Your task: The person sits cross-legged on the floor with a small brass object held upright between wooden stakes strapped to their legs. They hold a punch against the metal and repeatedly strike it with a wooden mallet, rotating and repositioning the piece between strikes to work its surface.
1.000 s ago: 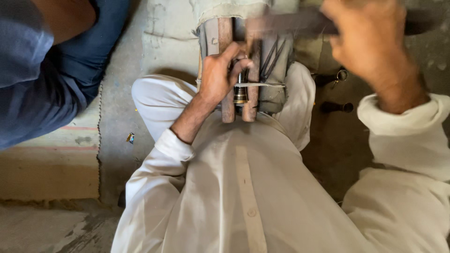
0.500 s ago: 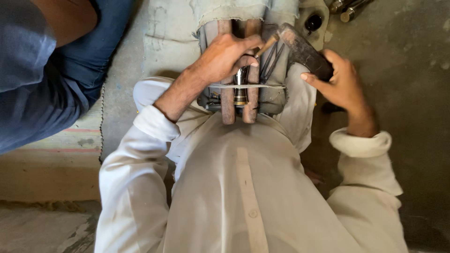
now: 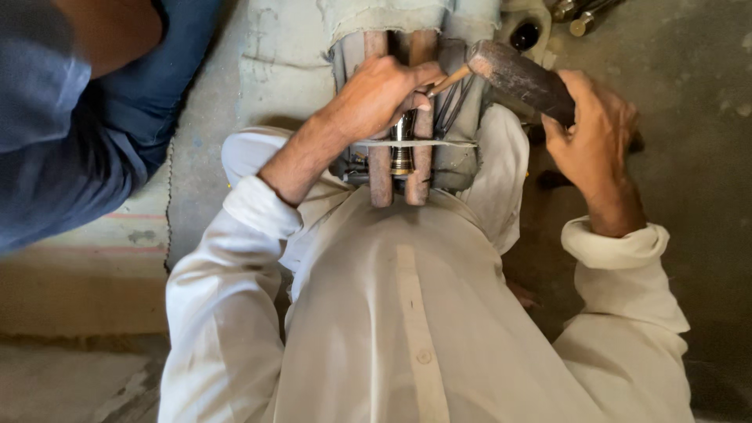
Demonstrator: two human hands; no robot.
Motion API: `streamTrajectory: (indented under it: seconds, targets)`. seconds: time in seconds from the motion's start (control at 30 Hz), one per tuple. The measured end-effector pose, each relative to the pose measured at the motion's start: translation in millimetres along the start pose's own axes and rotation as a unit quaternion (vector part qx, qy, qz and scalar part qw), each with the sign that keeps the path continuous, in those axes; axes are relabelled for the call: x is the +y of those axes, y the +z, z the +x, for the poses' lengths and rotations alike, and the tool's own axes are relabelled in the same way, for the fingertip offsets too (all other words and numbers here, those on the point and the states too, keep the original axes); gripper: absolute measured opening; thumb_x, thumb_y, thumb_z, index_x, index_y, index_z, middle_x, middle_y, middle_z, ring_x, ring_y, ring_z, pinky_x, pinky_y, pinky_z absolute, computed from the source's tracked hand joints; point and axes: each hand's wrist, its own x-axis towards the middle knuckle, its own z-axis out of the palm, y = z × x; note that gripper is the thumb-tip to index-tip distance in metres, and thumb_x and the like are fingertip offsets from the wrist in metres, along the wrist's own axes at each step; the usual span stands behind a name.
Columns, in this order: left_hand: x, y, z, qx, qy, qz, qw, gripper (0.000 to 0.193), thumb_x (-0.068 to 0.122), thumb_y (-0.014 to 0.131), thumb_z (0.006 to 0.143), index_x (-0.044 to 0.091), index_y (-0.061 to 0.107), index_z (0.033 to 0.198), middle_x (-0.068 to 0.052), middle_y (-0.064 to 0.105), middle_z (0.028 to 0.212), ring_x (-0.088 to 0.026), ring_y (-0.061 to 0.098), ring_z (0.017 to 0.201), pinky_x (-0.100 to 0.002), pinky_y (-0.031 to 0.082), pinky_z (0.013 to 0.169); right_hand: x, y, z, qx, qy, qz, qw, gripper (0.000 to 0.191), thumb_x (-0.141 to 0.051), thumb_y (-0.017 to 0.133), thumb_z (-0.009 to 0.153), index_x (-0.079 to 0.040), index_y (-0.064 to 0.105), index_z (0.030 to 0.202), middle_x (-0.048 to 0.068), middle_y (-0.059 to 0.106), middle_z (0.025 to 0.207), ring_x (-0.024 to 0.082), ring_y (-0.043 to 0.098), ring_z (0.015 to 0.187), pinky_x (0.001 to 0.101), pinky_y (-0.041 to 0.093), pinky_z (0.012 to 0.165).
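Bare concrete floor (image 3: 705,86) — hands closed: left hand (image 3: 376,94) on punch (image 3: 448,79), right hand (image 3: 591,133) gripping hammer (image 3: 521,77).

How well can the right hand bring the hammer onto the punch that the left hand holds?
Probably well: the hammer in the right hand already meets the punch held by the left hand, with nothing between.

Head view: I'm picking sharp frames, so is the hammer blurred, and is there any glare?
Head view: the hammer in the right hand is slightly soft, the left hand sharp; light is flat, no glare, floor at right dim.
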Motion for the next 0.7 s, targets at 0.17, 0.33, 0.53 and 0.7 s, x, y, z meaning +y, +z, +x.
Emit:
streamTrajectory:
  seconds: [0.17,0.33,0.53,0.7]
  targets:
    - [-2,5,-17,0.042,-0.058,-0.022,0.997,0.027,0.026,0.073,0.104,0.007,0.062,0.119,-0.02,0.069,0.086,-0.044,0.068,0.082,-0.052,0.051,0.069,-9,-13,29,-0.017,-0.057,-0.074,0.995,0.044,-0.005,0.083,0.092,-0.005,0.061,0.131,0.012,0.073,0.102,0.026,0.072,0.086,0.0438,0.048,0.086]
    - [-1,21,-31,0.157,-0.068,-0.078,0.982,0.03,0.019,0.077,0.098,0.006,0.062,0.12,-0.016,0.076,0.096,-0.035,0.075,0.085,-0.041,0.059,0.069,-23,-33,68,-0.003,-0.098,0.028,0.995,0.035,-0.004,0.083,0.098,-0.002,0.06,0.124,0.014,0.071,0.104,0.025,0.07,0.084,0.0401,0.053,0.083]
    - [8,44,-46,0.28,-0.167,-0.144,0.934,0.028,0.014,0.08,0.097,0.003,0.061,0.114,-0.011,0.078,0.092,-0.013,0.072,0.07,-0.027,0.056,0.062,-46,-54,88,-0.028,-0.15,-0.151,0.977,0.045,-0.01,0.086,0.078,-0.007,0.065,0.118,0.009,0.073,0.097,0.03,0.07,0.083,0.0426,0.05,0.072]
    - [16,61,-52,0.336,-0.195,-0.164,0.907,0.026,0.013,0.078,0.102,0.001,0.056,0.108,-0.011,0.073,0.087,-0.01,0.061,0.071,-0.026,0.052,0.062,-51,-45,91,0.067,-0.189,-0.108,0.974,0.048,-0.005,0.081,0.084,-0.007,0.063,0.129,0.011,0.071,0.104,0.031,0.069,0.093,0.0452,0.048,0.082]
